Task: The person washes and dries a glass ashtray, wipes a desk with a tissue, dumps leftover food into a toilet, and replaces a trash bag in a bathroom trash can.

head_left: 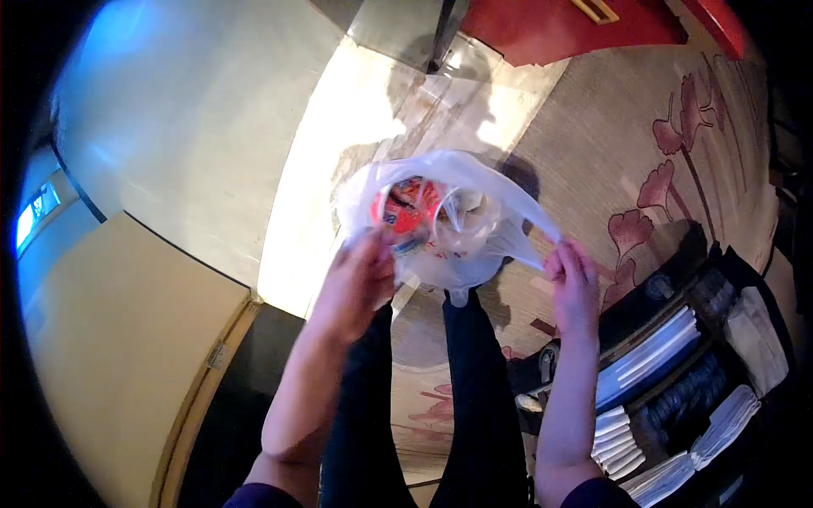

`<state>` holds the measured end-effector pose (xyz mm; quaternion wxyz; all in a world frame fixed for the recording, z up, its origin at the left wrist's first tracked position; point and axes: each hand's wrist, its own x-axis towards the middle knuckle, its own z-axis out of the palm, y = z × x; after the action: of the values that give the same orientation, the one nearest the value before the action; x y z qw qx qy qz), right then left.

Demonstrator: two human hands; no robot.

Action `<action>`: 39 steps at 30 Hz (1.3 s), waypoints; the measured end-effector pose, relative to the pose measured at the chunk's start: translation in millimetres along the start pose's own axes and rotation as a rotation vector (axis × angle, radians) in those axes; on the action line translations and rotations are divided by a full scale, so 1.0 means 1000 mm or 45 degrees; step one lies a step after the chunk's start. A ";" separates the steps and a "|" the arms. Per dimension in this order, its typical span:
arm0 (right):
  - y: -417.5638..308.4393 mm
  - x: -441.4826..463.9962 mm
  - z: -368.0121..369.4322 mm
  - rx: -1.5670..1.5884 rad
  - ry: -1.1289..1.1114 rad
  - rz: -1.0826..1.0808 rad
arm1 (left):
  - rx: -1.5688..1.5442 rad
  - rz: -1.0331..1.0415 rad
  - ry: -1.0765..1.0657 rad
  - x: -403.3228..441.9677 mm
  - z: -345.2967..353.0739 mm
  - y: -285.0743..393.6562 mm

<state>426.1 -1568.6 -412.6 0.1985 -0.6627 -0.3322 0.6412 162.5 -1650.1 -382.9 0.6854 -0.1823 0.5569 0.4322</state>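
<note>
A white translucent plastic bag (508, 199) hangs in front of my legs, its mouth stretched wide. Inside lie a red printed package (409, 207) and some whitish, crumpled items (464, 212) that I cannot identify. My right hand (572, 267) pinches the bag's edge on the right and pulls it outward. At the bag's left rim, my left hand (364, 275) is closed on the plastic, its fingertips slightly blurred. The bag's underside is hidden from above.
Patterned carpet (593, 161) with red flower shapes spreads to the right. A dark rack (669, 356) holding folded white linens stands at lower right. On the left are a pale wall (203, 110) and a cream panel (127, 339). A red door-like panel (542, 30) is at the top.
</note>
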 end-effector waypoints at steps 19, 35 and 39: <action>-0.139 0.082 -0.018 0.293 0.066 -0.355 | 0.344 0.605 -0.144 0.078 0.079 0.062; -0.140 0.102 -0.037 0.261 -0.091 -0.419 | 1.164 1.046 -0.090 0.126 0.146 0.010; -0.136 0.104 -0.049 0.313 -0.158 -0.440 | 1.547 1.067 0.606 0.293 0.140 -0.002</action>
<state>444.6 -1393.6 -388.6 0.3640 -0.5259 -0.3715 0.6730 250.5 -1434.5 -609.6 0.3063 0.3637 0.8509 0.2233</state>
